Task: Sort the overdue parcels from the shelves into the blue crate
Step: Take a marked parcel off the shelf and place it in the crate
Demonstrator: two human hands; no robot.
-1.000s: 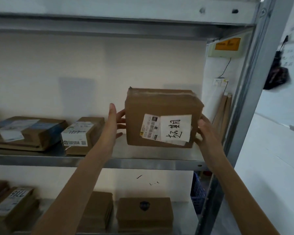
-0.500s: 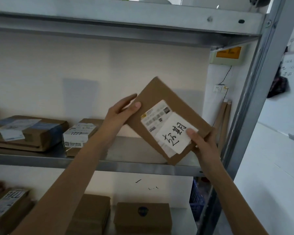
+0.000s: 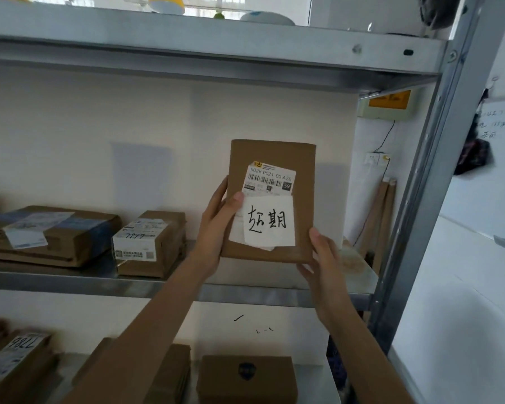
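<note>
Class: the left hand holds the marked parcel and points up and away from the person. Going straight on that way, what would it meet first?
Probably the cream back wall behind the shelf. The left hand grips the parcel, nothing showing between; depth is uncertain.

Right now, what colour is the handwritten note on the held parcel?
White with black handwriting, on the brown cardboard parcel; the note shows best in the head view.

A flat brown cardboard parcel [image 3: 271, 199] stands upright above the metal shelf [image 3: 158, 287], held at both lower edges. A barcode label and a handwritten white note face the camera.
</note>
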